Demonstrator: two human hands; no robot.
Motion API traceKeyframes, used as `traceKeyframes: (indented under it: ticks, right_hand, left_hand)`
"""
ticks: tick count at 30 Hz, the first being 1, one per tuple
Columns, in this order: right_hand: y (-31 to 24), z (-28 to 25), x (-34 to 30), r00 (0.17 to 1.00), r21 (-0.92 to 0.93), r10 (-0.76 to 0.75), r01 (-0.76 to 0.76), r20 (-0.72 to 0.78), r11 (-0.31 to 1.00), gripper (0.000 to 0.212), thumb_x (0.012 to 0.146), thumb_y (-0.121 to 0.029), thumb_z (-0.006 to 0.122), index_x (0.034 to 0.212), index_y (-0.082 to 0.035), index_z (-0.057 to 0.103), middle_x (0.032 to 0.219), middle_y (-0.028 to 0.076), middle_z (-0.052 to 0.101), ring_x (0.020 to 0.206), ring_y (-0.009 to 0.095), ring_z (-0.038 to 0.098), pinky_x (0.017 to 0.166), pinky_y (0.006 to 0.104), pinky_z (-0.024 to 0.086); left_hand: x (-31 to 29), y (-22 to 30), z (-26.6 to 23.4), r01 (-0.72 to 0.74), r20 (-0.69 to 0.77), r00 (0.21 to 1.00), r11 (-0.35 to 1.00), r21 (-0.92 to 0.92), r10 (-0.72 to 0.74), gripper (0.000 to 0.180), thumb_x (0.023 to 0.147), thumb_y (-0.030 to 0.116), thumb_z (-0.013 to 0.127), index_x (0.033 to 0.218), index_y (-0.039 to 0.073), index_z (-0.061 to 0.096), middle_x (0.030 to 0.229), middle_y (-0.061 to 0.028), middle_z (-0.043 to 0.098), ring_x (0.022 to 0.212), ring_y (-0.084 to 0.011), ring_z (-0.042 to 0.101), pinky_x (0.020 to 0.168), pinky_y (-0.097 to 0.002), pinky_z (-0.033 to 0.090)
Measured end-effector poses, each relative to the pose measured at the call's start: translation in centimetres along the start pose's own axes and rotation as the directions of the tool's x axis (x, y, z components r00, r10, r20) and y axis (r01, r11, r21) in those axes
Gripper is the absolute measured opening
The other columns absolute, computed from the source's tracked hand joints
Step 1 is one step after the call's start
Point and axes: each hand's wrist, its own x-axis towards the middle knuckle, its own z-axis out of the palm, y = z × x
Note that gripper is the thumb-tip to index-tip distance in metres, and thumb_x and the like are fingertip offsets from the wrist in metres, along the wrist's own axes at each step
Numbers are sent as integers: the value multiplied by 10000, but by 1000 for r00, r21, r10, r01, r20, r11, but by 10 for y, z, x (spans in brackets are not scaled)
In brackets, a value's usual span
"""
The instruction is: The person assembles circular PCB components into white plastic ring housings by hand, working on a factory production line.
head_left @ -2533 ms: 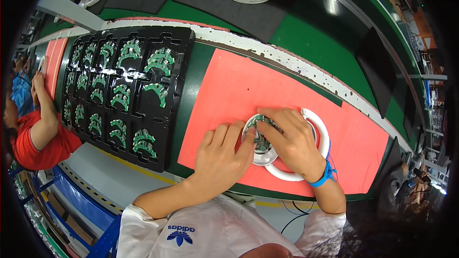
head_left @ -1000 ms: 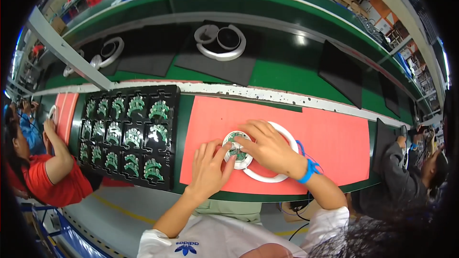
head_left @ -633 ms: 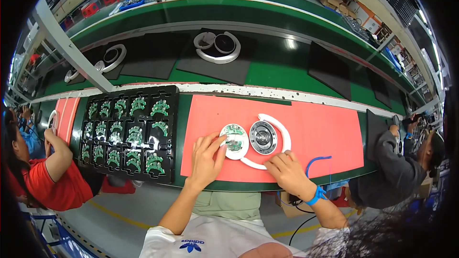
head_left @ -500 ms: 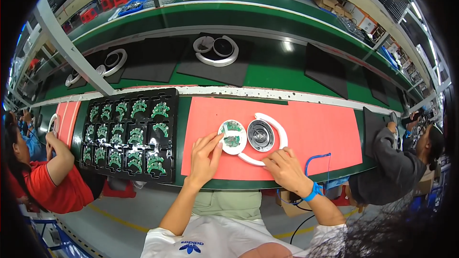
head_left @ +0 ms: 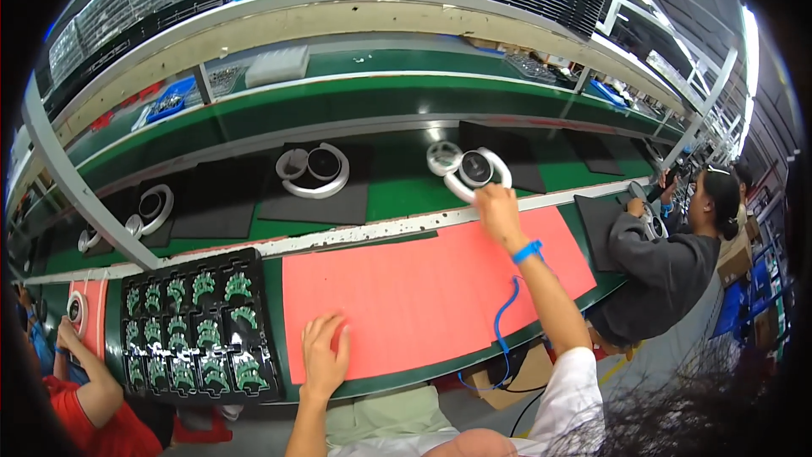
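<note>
A black molded tray [head_left: 264,322] sits at the left of the counter [head_left: 273,288], its compartments holding curved green circuit boards [head_left: 204,288] in rows. Higher up, on a shelf behind, a blue bin [head_left: 180,90] carries small parts (too small to make out), and a pale translucent box [head_left: 279,66] stands to its right.

The right hand [head_left: 501,214] is closed on the band of a white headset [head_left: 475,167], reaching out past the white rail [head_left: 397,227] that runs between the counter and the long green surface [head_left: 402,178]. The headset is over that green surface, by a dark pad [head_left: 516,152]; whether it touches down, I cannot tell. The left hand [head_left: 325,354] is open, thumb apart from the fingers and nothing in its grip, at the near left part of the red mat [head_left: 406,305].

A blue wristband [head_left: 528,251] circles the right wrist, and a blue cord [head_left: 499,322] trails over the mat's near edge. Another white headset [head_left: 315,191] lies on a black pad [head_left: 355,201] to the left. Co-workers sit at both sides.
</note>
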Motion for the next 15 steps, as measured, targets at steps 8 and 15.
traceKeyframes:
  ticks: [8, 15]
  right_hand:
    - [134, 106, 48, 955, -261, 288, -296, -66, 919, 116, 945, -162, 685, 994, -101, 771, 1065, 112, 716, 1046, 336, 665, 916, 495, 503]
    - [36, 91, 92, 989, -88, 150, -151, -15, 985, 289, 887, -120, 729, 1160, -23, 725, 1122, 209, 712, 1059, 397, 689, 879, 527, 559]
  left_hand:
    - [-2, -1, 5, 64, 26, 998, 998, 9, -65, 161, 924, 78, 751, 1073, 21, 771, 1193, -134, 737, 1130, -346, 659, 1007, -450, 482]
    - [-6, 0, 1, 67, 57, 996, 995, 67, -71, 184, 912, 112, 764, 1087, 59, 771, 1215, -94, 714, 1128, -320, 637, 983, -442, 469]
